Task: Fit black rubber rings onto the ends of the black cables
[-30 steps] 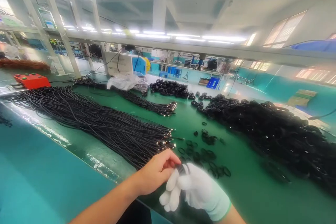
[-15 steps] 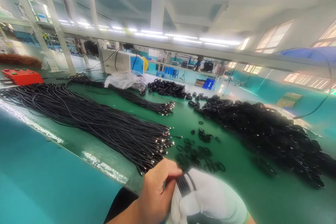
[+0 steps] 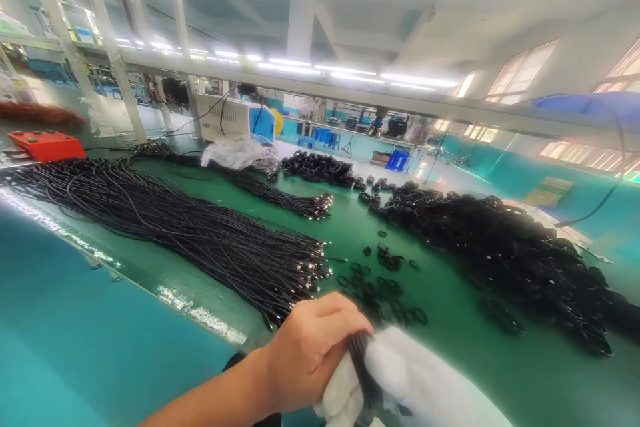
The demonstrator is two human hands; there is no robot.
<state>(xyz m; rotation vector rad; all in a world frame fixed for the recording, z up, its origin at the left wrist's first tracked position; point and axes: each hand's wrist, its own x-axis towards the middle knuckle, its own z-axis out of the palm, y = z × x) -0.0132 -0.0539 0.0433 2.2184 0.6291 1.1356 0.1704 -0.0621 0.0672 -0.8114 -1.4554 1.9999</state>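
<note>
Low in the view, my bare left hand is closed round the upper end of a coiled black cable. My right hand, in a white glove, grips the same coil from the right and below, its fingers partly blurred. Beyond my hands, a long bundle of straight black cables lies on the green table, its metal connector ends towards me. Small black ties or rings are scattered just past my hands. A big heap of coiled black cables covers the right side.
A smaller cable bundle lies behind the long one, near a clear plastic bag. At the far left is a red control box. A grey and blue machine and a metal frame stand at the back.
My left hand has moved slightly right and up over the coil. My gloved right hand has shifted right and turned, and now looks more blurred.
</note>
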